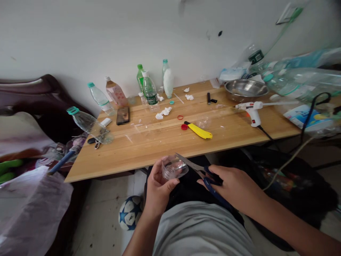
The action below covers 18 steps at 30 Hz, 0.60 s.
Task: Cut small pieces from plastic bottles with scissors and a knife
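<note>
My left hand (159,186) is closed around a short, clear piece of plastic bottle (174,169), held just in front of the table's near edge. In my right hand (229,183) is a pair of scissors (195,166) with dark blue handles, my fingers wrapped through them. The blades point left and lie at the upper rim of the bottle piece; whether they touch it I cannot tell. Beyond my hands, a yellow utility knife (199,131) lies on the table, close to a red bottle cap (184,127) and a red ring (180,117).
The wooden table (144,149) bears several bottles at the back, including a labelled water bottle (150,93). A white glue gun (252,112) and a metal basin (246,89) occupy its right side. Crumpled tissue (163,113) lies mid-table. Below, a soccer ball (130,213) rests on the floor.
</note>
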{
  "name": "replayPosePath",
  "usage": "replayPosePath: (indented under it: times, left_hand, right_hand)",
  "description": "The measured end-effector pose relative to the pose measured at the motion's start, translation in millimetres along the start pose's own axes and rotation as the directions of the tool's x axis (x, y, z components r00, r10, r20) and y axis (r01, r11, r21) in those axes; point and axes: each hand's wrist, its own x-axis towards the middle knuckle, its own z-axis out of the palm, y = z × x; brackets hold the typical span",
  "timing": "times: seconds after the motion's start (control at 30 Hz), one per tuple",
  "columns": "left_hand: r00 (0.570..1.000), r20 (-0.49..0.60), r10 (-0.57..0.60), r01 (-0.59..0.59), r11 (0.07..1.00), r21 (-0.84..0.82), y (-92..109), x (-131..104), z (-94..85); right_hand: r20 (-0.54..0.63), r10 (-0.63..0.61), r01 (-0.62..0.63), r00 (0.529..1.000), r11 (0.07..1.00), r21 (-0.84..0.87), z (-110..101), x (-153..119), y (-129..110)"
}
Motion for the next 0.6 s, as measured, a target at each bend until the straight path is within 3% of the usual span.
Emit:
replayPosePath:
  times: [0.2, 0.4, 0.6]
  left_hand:
    - [0.999, 0.044, -0.011, 0.012, 1.000, -0.024, -0.7, -0.2, -3.5]
    - [0.996, 0.076, 0.044, -0.044, 0.999, -0.002, 6.7, 2.0, 5.5]
    - [0.993, 0.114, 0.043, -0.045, 0.999, 0.015, 10.6, -1.7, 11.7]
  right_hand:
    - [0.021, 0.017, -0.016, 1.000, 1.000, -0.013, -2.6, 0.9, 5.1]
    - [0.065, 0.000, -0.009, 0.998, 0.990, 0.141, 1.6, -1.8, 12.1]
    - [0.082, -0.051, 0.040, 0.995, 0.991, 0.127, -2.3, -4.9, 7.9]
